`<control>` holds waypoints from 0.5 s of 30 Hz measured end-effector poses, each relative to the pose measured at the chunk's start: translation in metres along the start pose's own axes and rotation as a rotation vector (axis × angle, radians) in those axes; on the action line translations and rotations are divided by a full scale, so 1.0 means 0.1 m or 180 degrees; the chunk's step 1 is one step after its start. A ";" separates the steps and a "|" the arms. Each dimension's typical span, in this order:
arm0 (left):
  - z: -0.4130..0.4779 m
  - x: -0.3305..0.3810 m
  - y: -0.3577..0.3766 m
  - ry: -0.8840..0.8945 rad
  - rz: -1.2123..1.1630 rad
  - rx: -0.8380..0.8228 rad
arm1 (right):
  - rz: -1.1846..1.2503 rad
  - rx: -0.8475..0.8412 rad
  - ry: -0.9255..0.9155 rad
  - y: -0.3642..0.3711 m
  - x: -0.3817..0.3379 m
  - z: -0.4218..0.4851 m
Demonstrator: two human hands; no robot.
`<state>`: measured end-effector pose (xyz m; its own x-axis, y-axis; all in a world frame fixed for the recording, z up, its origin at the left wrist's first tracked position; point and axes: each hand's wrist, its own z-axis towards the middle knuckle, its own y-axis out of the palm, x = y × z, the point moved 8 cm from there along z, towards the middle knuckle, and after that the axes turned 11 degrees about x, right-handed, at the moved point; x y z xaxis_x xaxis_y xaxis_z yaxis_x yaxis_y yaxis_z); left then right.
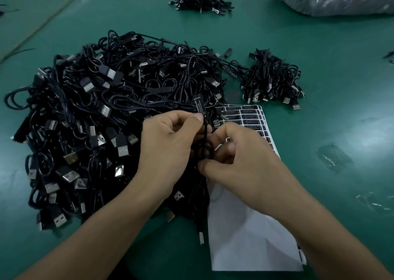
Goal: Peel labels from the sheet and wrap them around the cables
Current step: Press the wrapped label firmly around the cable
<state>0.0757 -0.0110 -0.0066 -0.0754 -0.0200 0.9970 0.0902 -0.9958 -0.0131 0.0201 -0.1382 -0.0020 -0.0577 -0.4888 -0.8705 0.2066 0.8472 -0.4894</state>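
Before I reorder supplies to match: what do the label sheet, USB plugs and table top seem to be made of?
Label sheet: white matte backing, likely coated paper. Its labels: black, faintly glossy, perhaps plastic film. USB plugs: bright reflective shells, apparently metal, on black matte plastic bodies. Table top: green, soft sheen, possibly rubber or vinyl mat.

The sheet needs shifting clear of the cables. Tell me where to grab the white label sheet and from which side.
Pinch the white label sheet by its bare near edge, coming from the person's side. That end lies flat and carries no labels, while the heap of black USB cables crowds its left edge.
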 end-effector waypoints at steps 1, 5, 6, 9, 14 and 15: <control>0.01 -0.01 0.00 -0.0029 -0.0016 -0.0006 | 0.0090 -0.0016 0.0041 0.00 0.00 0.00; 0.00 -0.02 0.01 -0.0153 -0.0136 -0.0046 | 0.0407 0.0015 0.0184 -0.04 0.03 0.04; 0.00 -0.03 0.01 -0.0242 -0.0225 -0.0050 | 0.0467 0.0045 0.0197 -0.06 0.04 0.05; -0.01 -0.07 0.04 -0.0453 -0.0383 -0.0081 | 0.0625 0.0288 0.0220 -0.18 0.08 0.11; -0.03 -0.08 0.05 -0.0436 -0.0267 -0.0167 | 0.0660 0.1221 0.0373 -0.66 0.25 0.33; -0.04 -0.08 0.05 -0.0430 -0.0263 -0.0180 | 0.0569 0.1383 0.0416 -0.79 0.28 0.41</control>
<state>0.0731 -0.0162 -0.0145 0.0543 0.0704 0.9960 0.0329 -0.9971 0.0687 0.0422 -0.2270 0.0147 -0.1007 -0.2898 -0.9518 0.6114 0.7366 -0.2890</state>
